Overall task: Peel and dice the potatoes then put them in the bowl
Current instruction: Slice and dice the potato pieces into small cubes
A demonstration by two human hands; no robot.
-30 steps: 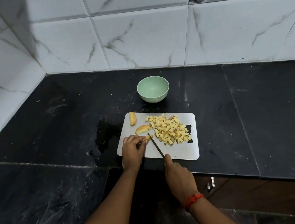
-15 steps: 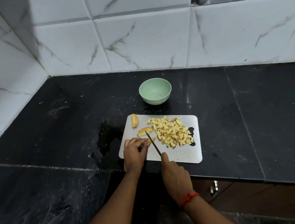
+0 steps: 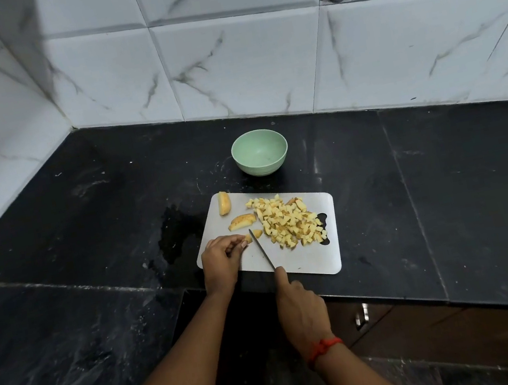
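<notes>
The bench (image 3: 81,222) is dark, black-veined stone that fills the middle and lower part of the frame. It runs along the tiled wall at the top and turns down the left side. A thin seam (image 3: 411,198) crosses it from back to front at right of centre, and another runs across the left part. Pale specks and smears dot the surface. A pale green bowl (image 3: 259,152) stands upright on it just above centre. Below the bowl, near but apart, a light grey cutting board (image 3: 304,256) lies flat, close to the front edge of the bench. A wet patch (image 3: 178,232) darkens the stone just left of the board.
</notes>
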